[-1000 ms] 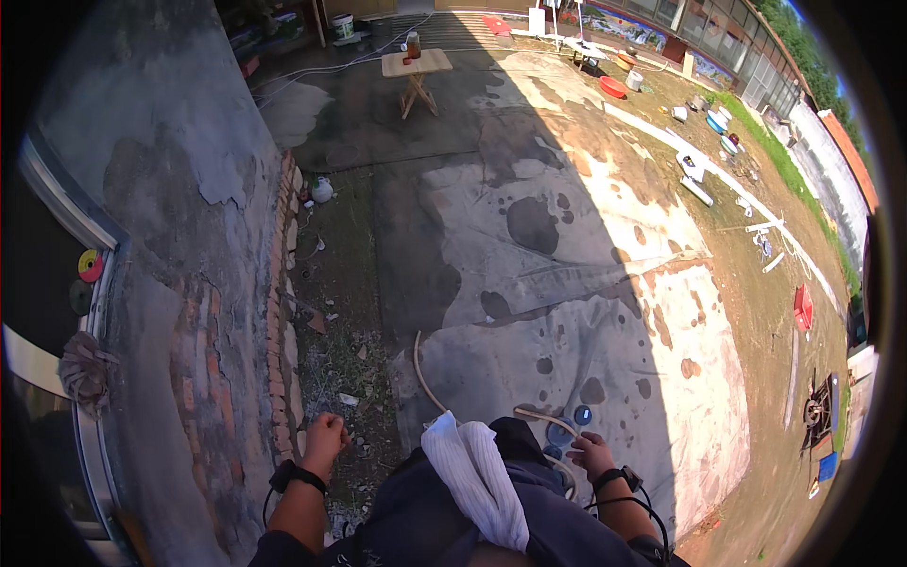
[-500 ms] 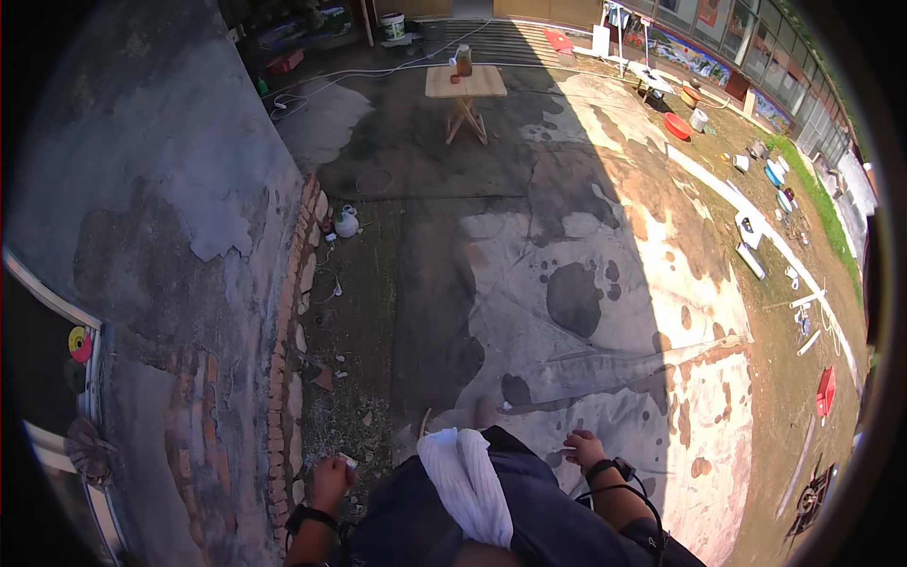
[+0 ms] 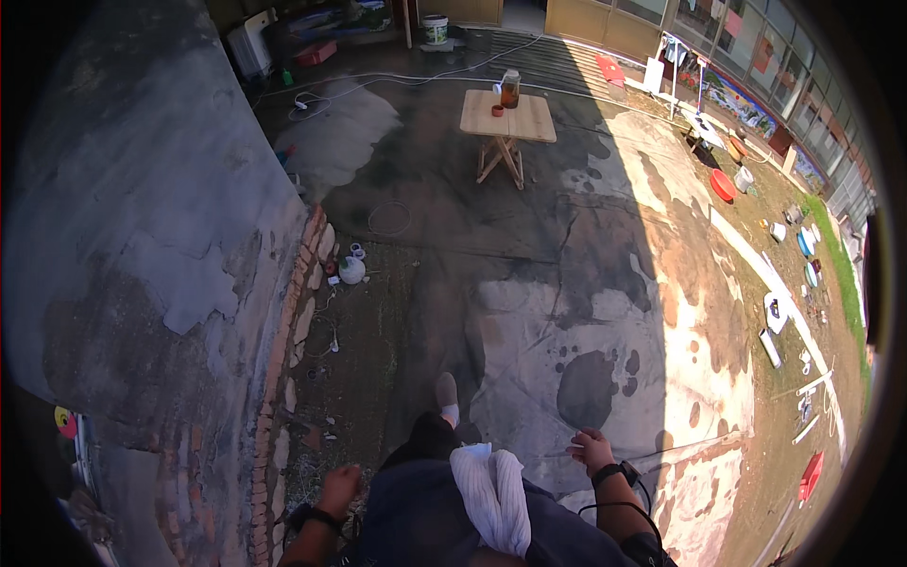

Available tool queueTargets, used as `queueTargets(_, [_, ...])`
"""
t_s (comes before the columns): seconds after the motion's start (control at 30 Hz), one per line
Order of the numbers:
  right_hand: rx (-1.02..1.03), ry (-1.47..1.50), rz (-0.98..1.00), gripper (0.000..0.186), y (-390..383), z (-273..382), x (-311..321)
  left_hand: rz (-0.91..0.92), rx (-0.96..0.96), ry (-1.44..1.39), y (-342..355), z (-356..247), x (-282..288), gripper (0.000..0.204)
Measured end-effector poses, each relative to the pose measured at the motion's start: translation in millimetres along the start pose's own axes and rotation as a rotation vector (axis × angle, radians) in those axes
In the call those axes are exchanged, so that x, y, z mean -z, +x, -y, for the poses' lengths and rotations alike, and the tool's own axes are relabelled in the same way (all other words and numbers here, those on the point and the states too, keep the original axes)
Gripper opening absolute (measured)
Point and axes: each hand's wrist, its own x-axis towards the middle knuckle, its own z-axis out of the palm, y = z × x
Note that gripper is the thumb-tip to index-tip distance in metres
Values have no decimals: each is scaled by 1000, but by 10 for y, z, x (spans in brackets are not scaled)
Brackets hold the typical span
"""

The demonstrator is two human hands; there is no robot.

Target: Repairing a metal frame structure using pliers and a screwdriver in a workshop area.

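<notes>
My left hand (image 3: 340,489) is at the lower left beside my dark clothing, its fingers curled closed. Whatever is inside it, if anything, is hidden. Out to the right, my right hand (image 3: 593,452) pinches a small, thin white thing (image 3: 574,445), too small to name. Both wrists wear dark bands, and a cable loops from the right one. A white ribbed towel (image 3: 493,496) hangs down my front between the hands, touched by neither. One foot in a light shoe (image 3: 446,389) is stepping forward on the ground sheet (image 3: 529,331).
Ahead stands a wooden folding table (image 3: 529,121) with a jar of brownish liquid (image 3: 510,90) and a small reddish cup (image 3: 497,111). A plastered wall (image 3: 170,208) with a brick base runs along my left. White cable (image 3: 378,80) crosses the ground; basins (image 3: 723,185) lie far right.
I have moved forward; the table looks nearer and larger. A foot has come into view. The small pale thing seen at my left hand before no longer shows.
</notes>
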Motion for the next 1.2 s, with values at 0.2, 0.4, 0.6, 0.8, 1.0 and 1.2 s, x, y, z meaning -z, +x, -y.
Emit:
queueTargets(0.2, [-107,14,-104,41,557,935,-315,-45,-30,111,1341,-1813,85,33])
queueTargets(0.4, [-63,26,-72,45,1299,2223,-901,-103,-114,-113,2646,-3189,311,22])
queueTargets(0.6, [-49,-127,54,48,2585,3433,-1504,-217,-131,-66,3472,-4113,333,17])
queueTargets(0.8, [-56,-182,114,44,3734,4880,-2094,-235,52,85,3704,-4428,63,14])
queueTargets(1.0, [20,-316,181,41,4682,6335,-2882,-291,203,-194,3994,-5116,32,16])
queueTargets(1.2, [55,-319,216,46,5229,7305,-3931,-231,206,-189,5090,-5527,354,15])
